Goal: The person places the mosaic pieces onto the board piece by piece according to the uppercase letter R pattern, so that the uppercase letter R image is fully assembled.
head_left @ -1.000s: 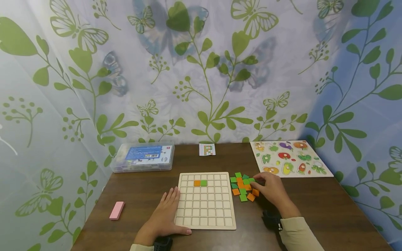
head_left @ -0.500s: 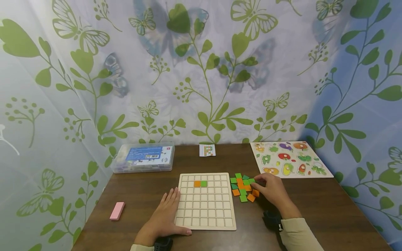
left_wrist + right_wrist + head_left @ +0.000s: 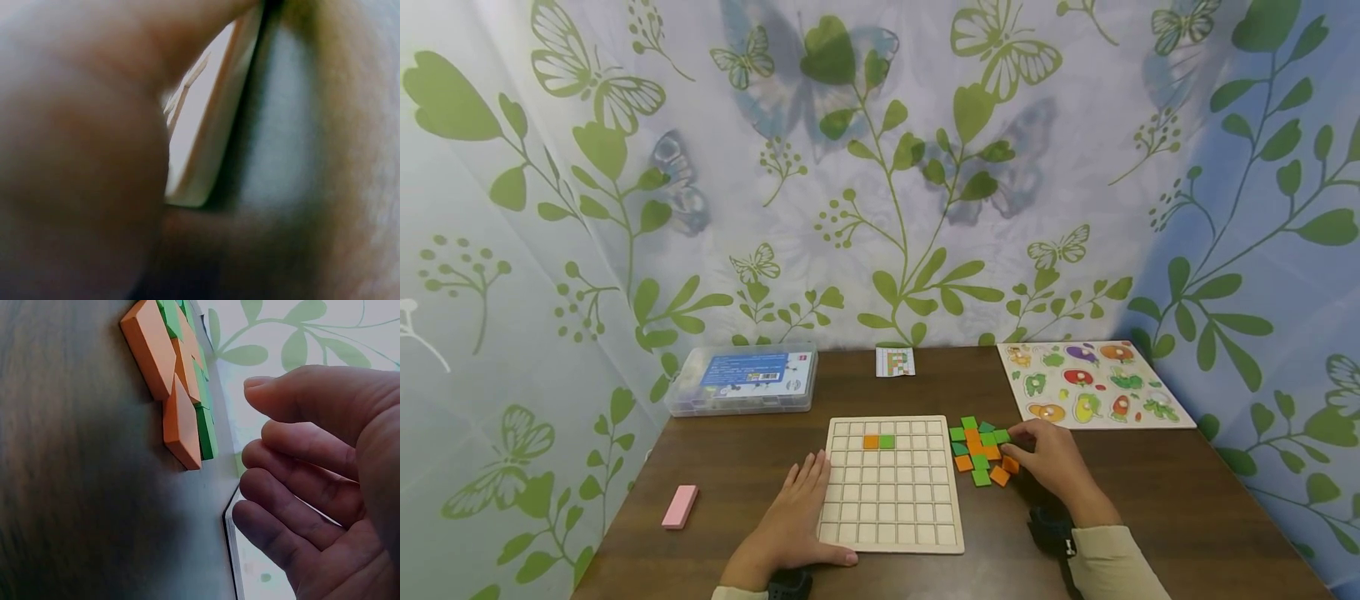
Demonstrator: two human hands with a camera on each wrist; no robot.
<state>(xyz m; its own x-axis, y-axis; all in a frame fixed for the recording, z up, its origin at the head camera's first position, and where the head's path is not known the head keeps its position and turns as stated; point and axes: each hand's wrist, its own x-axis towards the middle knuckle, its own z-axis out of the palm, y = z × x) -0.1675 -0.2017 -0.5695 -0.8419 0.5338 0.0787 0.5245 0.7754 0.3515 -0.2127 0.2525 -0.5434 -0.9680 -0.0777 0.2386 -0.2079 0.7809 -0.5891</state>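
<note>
A pale wooden grid board (image 3: 887,492) lies on the table, with one orange tile (image 3: 871,442) and one green tile (image 3: 887,442) side by side in its second row from the far edge. My left hand (image 3: 790,518) rests along the board's left edge, fingers straight, thumb at the near edge; the left wrist view shows only part of the board's rim (image 3: 209,125). Right of the board is a loose cluster of green and orange tiles (image 3: 981,461). My right hand (image 3: 1054,458) is at the cluster's right side. Its relaxed fingers (image 3: 294,462) hold nothing in the right wrist view.
A small pattern card (image 3: 895,362) lies at the back middle. Behind on the left stands a clear plastic case (image 3: 741,379). A vegetable puzzle board (image 3: 1097,383) lies at the back right. A pink block (image 3: 681,507) sits on the left of the table (image 3: 737,450).
The right hand's thumb has drawn slightly nearer to me, with its fingers still beside the tiles. The left hand and the board have stayed put. The head view has tilted up slightly.
</note>
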